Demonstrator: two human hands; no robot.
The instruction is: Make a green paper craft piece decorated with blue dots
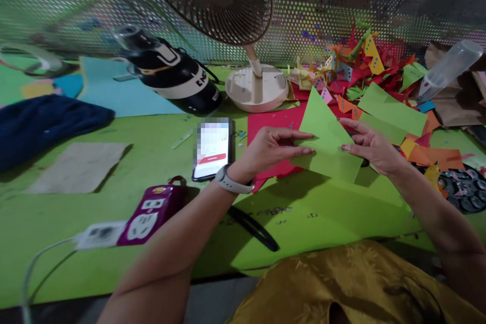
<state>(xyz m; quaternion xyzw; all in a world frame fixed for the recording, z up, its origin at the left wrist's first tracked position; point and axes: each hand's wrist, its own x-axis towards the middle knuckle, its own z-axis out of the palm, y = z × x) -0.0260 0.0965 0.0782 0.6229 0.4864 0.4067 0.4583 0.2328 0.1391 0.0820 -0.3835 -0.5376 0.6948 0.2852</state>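
Note:
A light green sheet of paper (322,136) with a pointed top corner is held up in front of me over the table. My left hand (271,148) pinches its left edge between thumb and fingers. On the opposite edge, my right hand (374,147) grips the sheet, thumb below and fingers above. Red paper (261,126) lies flat on the table beneath and behind the green sheet. Just left of my left hand lies a lit phone (212,149). A black strap (256,230) rests on the table below my left wrist.
At the back stand a fan (256,88) and a black bottle (174,78). Colourful folded paper pieces (357,68) are heaped at the back right, near a clear plastic bottle (451,68). A purple power strip (152,215), brown paper (81,167) and dark blue cloth (49,124) lie left.

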